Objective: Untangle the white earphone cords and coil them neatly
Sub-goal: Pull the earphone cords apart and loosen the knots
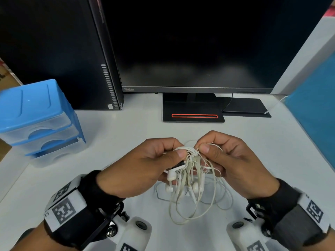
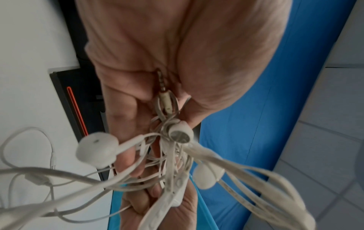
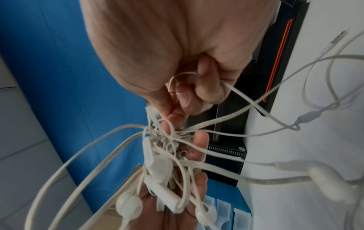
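**benchwatcher:** Nearest the camera are your wrists, each strapped in a black band with a white block carrying square black-and-white markers. Just past them, your left hand [image 1: 145,167] is curled round the white earphone cords [image 1: 192,180], thumb pressed on top of the knot. Your right hand [image 1: 233,160] pinches one thin strand at the top of the same knot between thumb and forefinger, other fingers folded in.

**cablefan:** What's the bundle like, and where is it?

**benchwatcher:** Soft rubbery cord, some round, some flat like ribbon, all off-white and a bit grubby. You hold it above the near middle of the table [image 1: 126,134], long loops drooping down onto the surface. In the left wrist view I count three smooth rounded earbuds [image 2: 97,150], one showing a metal mesh face, plus one brass-coloured jack plug [image 2: 163,91] tucked against your palm and one flat inline remote [image 2: 173,193]. How many sets that makes, can't tell.

**cablefan:** Anything else?

**benchwatcher:** One glossy blue plastic drawer unit [image 1: 38,116] with three frosted drawers at the left edge, one black tower PC [image 1: 59,51], and one dark monitor [image 1: 195,44] along the far edge.
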`<state>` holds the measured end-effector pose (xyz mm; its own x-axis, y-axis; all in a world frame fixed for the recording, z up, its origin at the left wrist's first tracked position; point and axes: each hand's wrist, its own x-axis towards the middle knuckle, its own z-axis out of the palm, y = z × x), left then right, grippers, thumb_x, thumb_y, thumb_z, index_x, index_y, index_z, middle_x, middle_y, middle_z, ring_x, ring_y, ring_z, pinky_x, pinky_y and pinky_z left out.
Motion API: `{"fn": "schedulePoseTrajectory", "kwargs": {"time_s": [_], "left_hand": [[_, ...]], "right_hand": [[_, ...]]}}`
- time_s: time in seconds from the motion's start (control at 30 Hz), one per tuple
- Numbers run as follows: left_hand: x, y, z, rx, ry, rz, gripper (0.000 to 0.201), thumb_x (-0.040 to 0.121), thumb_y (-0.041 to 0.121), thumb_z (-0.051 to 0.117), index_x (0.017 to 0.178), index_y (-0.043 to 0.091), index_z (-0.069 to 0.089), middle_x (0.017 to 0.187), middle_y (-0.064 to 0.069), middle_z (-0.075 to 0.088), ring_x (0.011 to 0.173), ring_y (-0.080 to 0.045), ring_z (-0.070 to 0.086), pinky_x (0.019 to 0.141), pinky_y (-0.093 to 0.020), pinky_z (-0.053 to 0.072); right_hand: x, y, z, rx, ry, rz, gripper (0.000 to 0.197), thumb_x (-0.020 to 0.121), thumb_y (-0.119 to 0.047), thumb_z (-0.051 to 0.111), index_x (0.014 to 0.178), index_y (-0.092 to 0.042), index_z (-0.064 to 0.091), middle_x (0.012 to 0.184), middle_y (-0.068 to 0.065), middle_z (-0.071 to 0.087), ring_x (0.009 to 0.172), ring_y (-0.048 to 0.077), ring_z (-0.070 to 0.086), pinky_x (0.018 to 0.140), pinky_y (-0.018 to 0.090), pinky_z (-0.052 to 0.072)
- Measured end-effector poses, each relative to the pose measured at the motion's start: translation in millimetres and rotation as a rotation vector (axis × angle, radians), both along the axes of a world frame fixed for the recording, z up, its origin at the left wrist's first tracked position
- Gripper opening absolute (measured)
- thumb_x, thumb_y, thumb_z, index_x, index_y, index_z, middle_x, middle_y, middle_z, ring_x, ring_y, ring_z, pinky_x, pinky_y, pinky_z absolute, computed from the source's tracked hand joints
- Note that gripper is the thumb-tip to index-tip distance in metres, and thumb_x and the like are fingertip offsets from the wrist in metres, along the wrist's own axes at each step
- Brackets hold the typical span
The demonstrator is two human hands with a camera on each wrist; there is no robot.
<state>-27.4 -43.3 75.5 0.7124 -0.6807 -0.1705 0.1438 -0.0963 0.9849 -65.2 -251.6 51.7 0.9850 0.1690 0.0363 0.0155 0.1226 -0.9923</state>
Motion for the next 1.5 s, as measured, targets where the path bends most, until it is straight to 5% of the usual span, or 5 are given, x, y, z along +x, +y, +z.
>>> {"fn": "schedulePoseTrajectory", "kwargs": {"time_s": [0.07, 0.33, 1.17, 1.33, 1.5], "left_hand": [[0, 0, -1, -0.002, 0.003, 0.001, 0.037, 0.091, 0.028, 0.051, 0.102, -0.006, 0.059, 0.093, -0.035, 0.056, 0.081, -0.033, 0.055, 0.08, -0.046, 0.055], [3, 4, 1, -0.057, 0.054, -0.034, 0.019, 0.086, 0.015, 0.061, 0.099, 0.004, 0.07, 0.092, -0.01, 0.068, 0.079, -0.021, 0.065, 0.073, -0.031, 0.059], [0, -4, -5, -0.135, -0.024, 0.193, 0.017, 0.08, -0.001, 0.069, 0.083, 0.012, 0.058, 0.11, -0.007, 0.07, 0.07, -0.02, 0.066, 0.057, -0.026, 0.055], [-3, -6, -10, 0.055, -0.341, 0.363, 0.036, 0.069, 0.015, 0.086, 0.082, 0.023, 0.054, 0.112, 0.011, 0.063, 0.089, -0.012, 0.067, 0.062, -0.027, 0.053], [-9, -10, -17, 0.194, -0.682, 0.473, 0.02, 0.064, 0.04, 0.082, 0.073, 0.031, 0.067, 0.106, 0.015, 0.057, 0.105, -0.007, 0.056, 0.081, -0.003, 0.032]], "right_hand": [[0, 0, 0, -0.003, 0.007, 0.013, 0.026, 0.084, -0.041, 0.071, 0.086, -0.015, 0.069, 0.062, -0.001, 0.057, 0.053, 0.035, 0.025, 0.055, 0.046, 0.016], [2, -2, 0, -0.04, 0.062, -0.05, 0.014, 0.088, -0.024, 0.057, 0.08, -0.019, 0.067, 0.058, -0.002, 0.055, 0.049, 0.014, 0.036, 0.052, 0.028, 0.024], [-1, 7, 0, 0.055, 0.177, -0.098, 0.013, 0.094, -0.021, 0.053, 0.084, -0.014, 0.057, 0.058, 0.004, 0.054, 0.043, 0.012, 0.044, 0.041, 0.017, 0.018], [-4, 9, 0, 0.107, 0.183, -0.098, 0.013, 0.087, -0.026, 0.051, 0.083, -0.014, 0.056, 0.073, 0.019, 0.052, 0.056, 0.019, 0.05, 0.04, 0.021, 0.017], [-4, 8, 4, 0.228, 0.147, -0.069, 0.015, 0.09, -0.022, 0.048, 0.088, -0.008, 0.051, 0.066, 0.018, 0.057, 0.049, 0.014, 0.05, 0.041, 0.025, 0.019]]}}
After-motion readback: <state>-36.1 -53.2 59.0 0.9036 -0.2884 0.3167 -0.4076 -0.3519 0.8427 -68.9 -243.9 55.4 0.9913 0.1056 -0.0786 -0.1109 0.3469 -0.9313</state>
